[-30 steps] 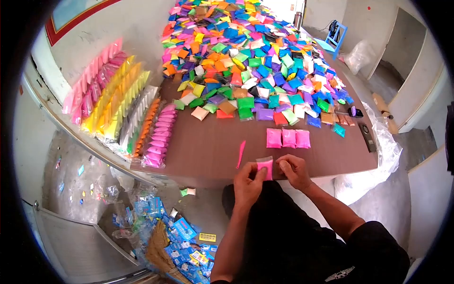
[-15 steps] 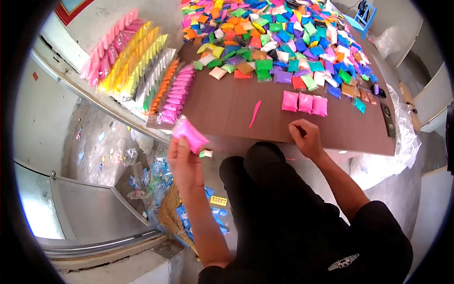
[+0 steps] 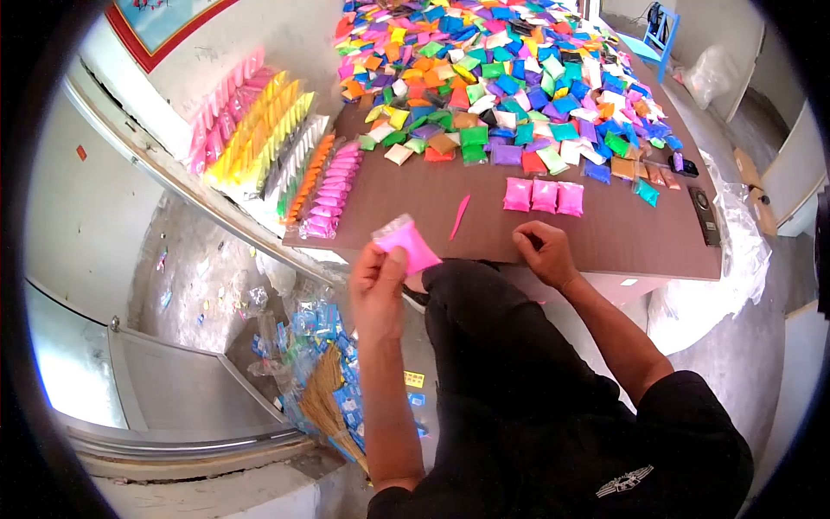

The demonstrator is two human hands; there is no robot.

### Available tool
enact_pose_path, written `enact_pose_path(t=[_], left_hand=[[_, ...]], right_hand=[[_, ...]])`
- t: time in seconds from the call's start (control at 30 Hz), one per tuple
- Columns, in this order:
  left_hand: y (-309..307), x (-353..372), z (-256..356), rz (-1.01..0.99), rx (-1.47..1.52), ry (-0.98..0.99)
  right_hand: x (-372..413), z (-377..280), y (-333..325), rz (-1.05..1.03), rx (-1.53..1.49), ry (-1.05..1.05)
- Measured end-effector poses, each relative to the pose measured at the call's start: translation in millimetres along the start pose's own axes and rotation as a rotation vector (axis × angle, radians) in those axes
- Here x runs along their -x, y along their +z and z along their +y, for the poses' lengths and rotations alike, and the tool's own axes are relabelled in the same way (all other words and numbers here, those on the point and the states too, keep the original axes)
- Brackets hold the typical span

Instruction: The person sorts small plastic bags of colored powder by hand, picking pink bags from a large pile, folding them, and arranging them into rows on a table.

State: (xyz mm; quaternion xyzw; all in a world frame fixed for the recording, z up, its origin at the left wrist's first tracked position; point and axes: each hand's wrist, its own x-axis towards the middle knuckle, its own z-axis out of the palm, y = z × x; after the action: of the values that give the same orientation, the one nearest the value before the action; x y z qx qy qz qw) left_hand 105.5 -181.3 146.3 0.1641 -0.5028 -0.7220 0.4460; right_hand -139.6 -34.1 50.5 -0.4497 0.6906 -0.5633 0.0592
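Note:
My left hand (image 3: 380, 290) pinches a bright pink clay-like packet (image 3: 413, 246) between thumb and fingers. It is held up in front of the table's near edge, its clear wrapper end pointing up. My right hand (image 3: 546, 253) rests at the table edge with fingers curled closed, and nothing shows in it. Just beyond that hand, three pink packets (image 3: 545, 196) lie side by side on the brown table (image 3: 389, 195). A pink plastic knife (image 3: 460, 216) lies on the tabletop between my hands.
A large heap of coloured packets (image 3: 497, 95) covers the table's far part. Overlapping rows of pink, yellow, white and orange packets (image 3: 259, 138) lie along the left side. A dark flat device (image 3: 704, 216) is at the right edge. A straw broom (image 3: 324, 394) and wrappers lie on the floor.
My left hand has moved right, closer to the table's middle, with the pink packet turned in its grip. My right hand stays curled at the edge. The view has shifted slightly.

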Motion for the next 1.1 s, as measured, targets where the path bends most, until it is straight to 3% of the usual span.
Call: enact_pose_path(t=[0.1,0.23,0.37,0.43,0.63,0.7,0.8,0.87,1.1], left_hand=[[26,1,-14,-0.042,-0.212,-0.078],[53,-4,-53,-0.064,-0.199,-0.082],[63,-1,-99,-0.147,-0.243,-0.215],[69,-1,-113,-0.163,-0.291,-0.288],[79,2,-139,-0.125,-0.377,-0.230],[78,1,-143,-0.102,-0.408,-0.227],[77,-2,-144,-0.079,-0.439,-0.249],[77,-3,-144,-0.074,-0.444,-0.280],[80,-6,-154,-0.086,-0.465,-0.115]], right_hand=[[0,1,-1,-0.020,-0.090,0.056],[-3,7,-2,-0.049,-0.141,0.096],[-1,7,-9,-0.126,-0.393,0.211],[3,13,-13,-0.150,-0.355,0.193],[-3,5,-18,-0.164,-0.373,0.192],[-3,8,-13,-0.119,-0.376,0.059],[-7,7,-16,-0.111,-0.232,0.023],[-7,5,-18,-0.135,-0.223,0.064],[-7,7,-17,-0.121,-0.352,0.118]])
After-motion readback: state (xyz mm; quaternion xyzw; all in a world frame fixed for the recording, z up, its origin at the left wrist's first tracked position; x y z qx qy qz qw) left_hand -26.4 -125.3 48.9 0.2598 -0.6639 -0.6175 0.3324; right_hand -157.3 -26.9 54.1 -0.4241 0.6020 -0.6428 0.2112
